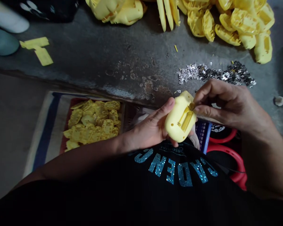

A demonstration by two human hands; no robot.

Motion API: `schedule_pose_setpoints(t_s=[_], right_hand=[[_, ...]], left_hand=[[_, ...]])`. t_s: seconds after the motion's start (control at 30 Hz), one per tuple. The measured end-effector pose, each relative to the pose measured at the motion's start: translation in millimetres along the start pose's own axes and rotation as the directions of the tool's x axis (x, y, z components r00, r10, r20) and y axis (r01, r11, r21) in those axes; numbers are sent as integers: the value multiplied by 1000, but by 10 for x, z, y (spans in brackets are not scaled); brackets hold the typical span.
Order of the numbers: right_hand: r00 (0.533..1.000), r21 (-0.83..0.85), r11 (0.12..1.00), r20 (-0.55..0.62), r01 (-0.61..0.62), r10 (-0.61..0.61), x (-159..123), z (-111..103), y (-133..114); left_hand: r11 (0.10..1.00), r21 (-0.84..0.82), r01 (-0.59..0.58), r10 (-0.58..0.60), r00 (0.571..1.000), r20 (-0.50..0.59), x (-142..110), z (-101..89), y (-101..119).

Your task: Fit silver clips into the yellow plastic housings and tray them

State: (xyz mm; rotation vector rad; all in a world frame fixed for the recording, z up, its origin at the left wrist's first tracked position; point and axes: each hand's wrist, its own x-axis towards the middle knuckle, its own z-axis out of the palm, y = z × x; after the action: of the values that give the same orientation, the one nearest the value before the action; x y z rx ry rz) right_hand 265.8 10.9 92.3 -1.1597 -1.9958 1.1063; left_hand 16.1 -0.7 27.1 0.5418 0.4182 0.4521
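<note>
My left hand (160,122) is closed around a yellow plastic shell (175,127), with its rectangular battery-compartment opening facing up. At the edge of that opening, the thumb and forefinger of my right hand (223,102) pinch together. Whatever is between those fingertips is too small or too hidden to make out. Just beyond my right hand, a pile of small shiny metal pieces (214,73) lies on the dark workbench (89,59).
Yellow shell parts (245,23) are heaped at the back right, with more yellow shells (122,12) at the back. Below the bench edge, a red-sided container (66,125) holds yellow parts. Yellow strips (42,51) lie at left. Red rings (235,157) are beneath my right arm.
</note>
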Motion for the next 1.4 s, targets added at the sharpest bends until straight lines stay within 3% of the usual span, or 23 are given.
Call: schedule_pose_setpoints(t_s=[0.37,0.77,1.23,1.33,1.4], right_hand=[[997,52,998,63,32,-35,109,-57,-33],[996,-5,1000,80,-30,31,234,-59,11],[997,202,978,-40,-58,68,223,45,39],[992,277,960,-111,-34,67,170,65,13],[983,241,970,-172,-23,66,90,79,-7]], left_hand=[[1000,2,3,-3,1000,27,-7,16,-27],[1000,-20,13,-12,999,45,31,-44,-55],[994,-105,25,-24,1000,7,46,-82,-80],[991,-133,12,-6,999,41,48,-103,-98],[987,-160,7,8,996,93,38,-115,-95]])
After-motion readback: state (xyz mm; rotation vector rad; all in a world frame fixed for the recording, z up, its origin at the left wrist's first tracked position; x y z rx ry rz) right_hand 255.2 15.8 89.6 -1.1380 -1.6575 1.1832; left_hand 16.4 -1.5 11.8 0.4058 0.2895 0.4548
